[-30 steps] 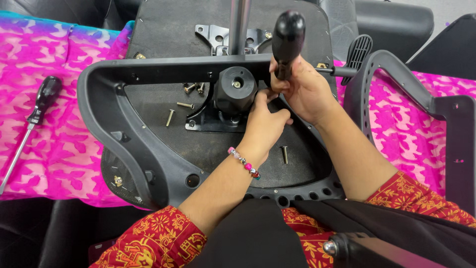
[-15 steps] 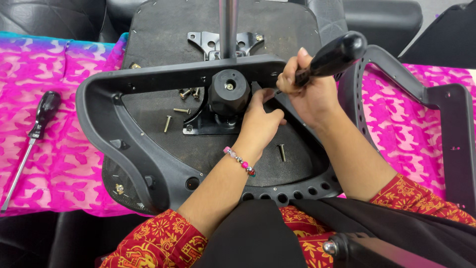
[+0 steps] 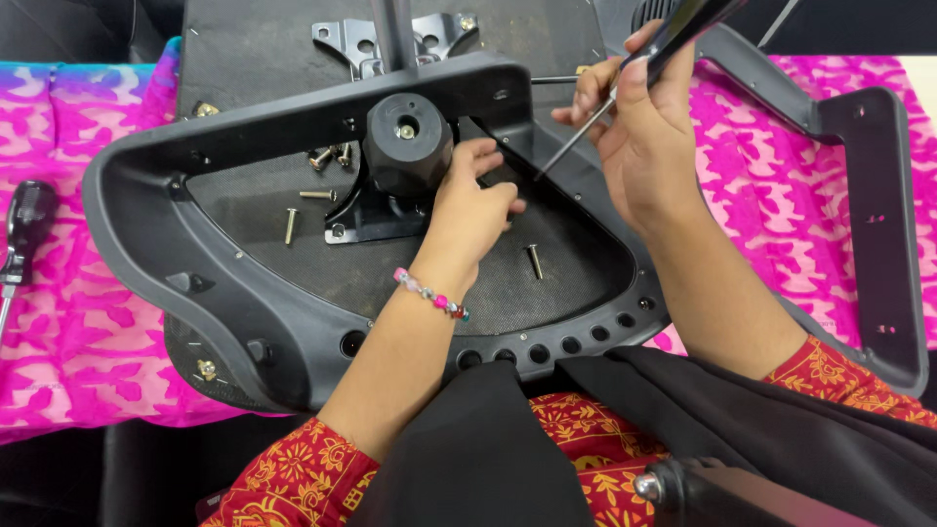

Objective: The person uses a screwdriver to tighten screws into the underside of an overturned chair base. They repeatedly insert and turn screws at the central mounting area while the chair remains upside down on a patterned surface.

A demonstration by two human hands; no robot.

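Centrally, the black cylindrical knob (image 3: 408, 141) stands on its dark metal bracket (image 3: 356, 217) inside the upturned black plastic chair seat frame (image 3: 210, 283). Left hand (image 3: 468, 210) curls its fingers against the knob's right side; what they pinch cannot be told. Right hand (image 3: 639, 127) is wrapped tight around a black-handled screwdriver (image 3: 625, 83), its shaft angled down toward the frame's inner edge. Loose brass screws (image 3: 291, 224) lie on the seat pan. A second screwdriver (image 3: 20, 234) rests on the pink patterned cloth (image 3: 59, 322) at far left.
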